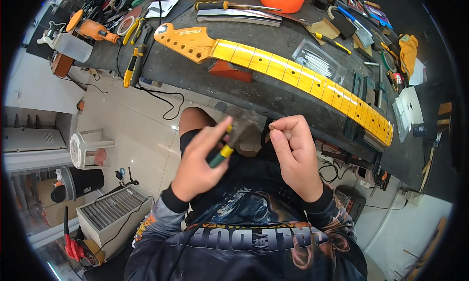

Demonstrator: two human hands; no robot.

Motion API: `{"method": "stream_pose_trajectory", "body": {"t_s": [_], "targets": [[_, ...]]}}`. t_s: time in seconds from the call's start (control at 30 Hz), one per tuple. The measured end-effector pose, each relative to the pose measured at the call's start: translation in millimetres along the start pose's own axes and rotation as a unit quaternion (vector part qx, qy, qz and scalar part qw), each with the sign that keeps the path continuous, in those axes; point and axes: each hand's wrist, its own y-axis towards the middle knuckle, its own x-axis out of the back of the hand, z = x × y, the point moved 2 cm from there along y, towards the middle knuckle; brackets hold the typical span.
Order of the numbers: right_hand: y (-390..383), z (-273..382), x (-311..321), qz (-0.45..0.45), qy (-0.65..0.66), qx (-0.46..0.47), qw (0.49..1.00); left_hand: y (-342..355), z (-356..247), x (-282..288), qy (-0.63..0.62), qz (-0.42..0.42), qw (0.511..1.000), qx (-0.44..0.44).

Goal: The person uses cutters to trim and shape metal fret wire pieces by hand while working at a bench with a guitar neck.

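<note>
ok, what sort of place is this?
Probably an instrument-repair workshop: a fretted guitar neck on a dark, cluttered workbench, a long screwdriver behind it, and a green-and-yellow-handled tool in the left hand.

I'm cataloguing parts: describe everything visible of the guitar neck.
The guitar neck looks like glossy yellow wood, with fret lines, dark dots and an amber headstock pierced by a row of holes. No strings show. It lies slantwise, fingerboard up, over the bench, headstock leftward, a reddish block beneath; any contact is unclear.
</note>
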Motion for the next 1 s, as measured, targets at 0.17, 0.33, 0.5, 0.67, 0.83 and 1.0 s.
{"method": "stream_pose_trajectory", "body": {"t_s": [0.17,0.33,0.5,0.67,0.83,1.0], "targets": [[-4,-5,3,-0.030,0.022,0.032,0.999,-3,-18,-19,-0.025,0.061,0.997,0.033],[-6,-5,9,-0.008,0.019,0.016,1.000,-4,-21,-22,-0.031,0.065,0.997,0.031],[-5,-6,10,0.013,0.012,0.013,1.000,-8,-21,-22,-0.014,0.075,0.997,0.032],[-6,-10,10,0.011,0.033,0.008,0.999,-9,-19,-24,0.018,0.072,0.997,0.016],[-5,-12,14,0.015,0.009,0.019,1.000,-9,-21,-25,0.002,0.086,0.996,0.036],[-6,-11,16,0.015,0.013,0.018,1.000,-9,-22,-27,-0.011,0.093,0.995,0.046]]}}
